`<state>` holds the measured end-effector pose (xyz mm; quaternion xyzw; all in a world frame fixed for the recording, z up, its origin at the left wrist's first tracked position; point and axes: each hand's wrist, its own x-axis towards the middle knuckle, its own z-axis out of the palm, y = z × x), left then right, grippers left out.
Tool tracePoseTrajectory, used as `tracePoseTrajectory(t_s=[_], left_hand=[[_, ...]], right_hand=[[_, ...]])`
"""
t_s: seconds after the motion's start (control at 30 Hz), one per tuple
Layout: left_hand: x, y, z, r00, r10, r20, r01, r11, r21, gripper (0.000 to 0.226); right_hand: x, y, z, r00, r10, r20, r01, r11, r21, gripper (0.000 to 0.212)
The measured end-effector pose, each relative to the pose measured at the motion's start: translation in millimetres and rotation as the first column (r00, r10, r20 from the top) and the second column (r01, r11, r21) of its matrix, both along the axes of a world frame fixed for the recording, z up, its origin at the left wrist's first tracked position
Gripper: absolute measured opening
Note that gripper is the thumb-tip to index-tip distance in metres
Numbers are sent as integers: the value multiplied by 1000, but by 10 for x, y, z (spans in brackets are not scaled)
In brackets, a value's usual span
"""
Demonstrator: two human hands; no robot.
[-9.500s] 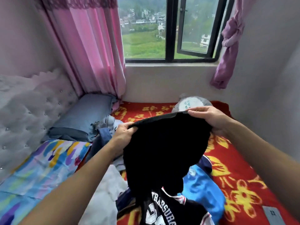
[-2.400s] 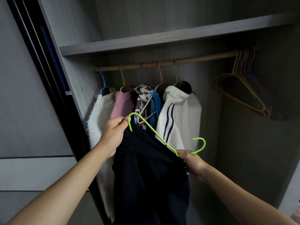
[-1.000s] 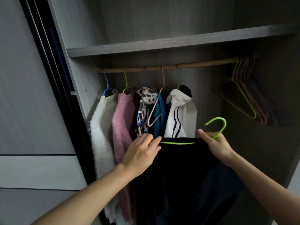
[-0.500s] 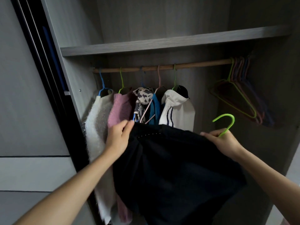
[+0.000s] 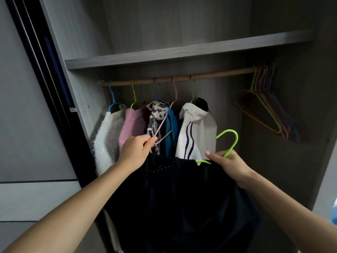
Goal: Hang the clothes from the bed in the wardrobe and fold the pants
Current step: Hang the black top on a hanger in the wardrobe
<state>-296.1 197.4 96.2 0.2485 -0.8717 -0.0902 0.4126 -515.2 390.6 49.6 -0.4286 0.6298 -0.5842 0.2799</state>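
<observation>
Left hand: fingers curled, fingertips pinched together at the upper left edge of the garment. The tips lie just beside the low corner of a pink hanger; contact with it cannot be told.

Right hand: fingers wrapped round the neck of the green hanger just below its hook, thumb stretched leftward along the wire. The hook stands free in the air, well below the rail.

Garment: black, a row of small studs near its top, held between both hands in front of the wardrobe. It drapes downward from the hands. A short piece of green wire shows at its right shoulder; how far the hanger runs inside cannot be seen.

Rail: wooden, under a grey shelf. Hung on it, left to right:
- white fuzzy sweater, blue hook
- pink sweater, green hook
- black-and-white patterned piece
- blue top, on the pink hanger
- white jacket with dark stripes, green hook

Spare hangers: a mixed-colour bunch at the rail's right end, bare.

Door track: black, along the wardrobe's left edge.
</observation>
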Motion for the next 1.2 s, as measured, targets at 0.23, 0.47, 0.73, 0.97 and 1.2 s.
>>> tracePoseTrajectory(t_s=[0.23,0.47,0.73,0.97,1.2], left_hand=[[261,161,-499,991,-130,-17,128,926,355,83],[186,-132,-251,973,107,-206,-59,973,224,19],[-106,203,-274,972,16,236,35,977,-211,48],[-130,146,-417,997,-41,67,55,974,-221,48],[-140,63,-423,994,-30,-103,6,973,-230,21]], right_hand=[[-142,72,231,965,-99,245,120,990,-73,45],[-296,139,380,996,-50,-72,51,999,12,36],[-115,74,478,993,57,-105,-58,998,-1,41],[-214,283,506,942,34,-334,-44,999,-22,10],[-493,647,340,863,-376,-338,285,914,-288,11]])
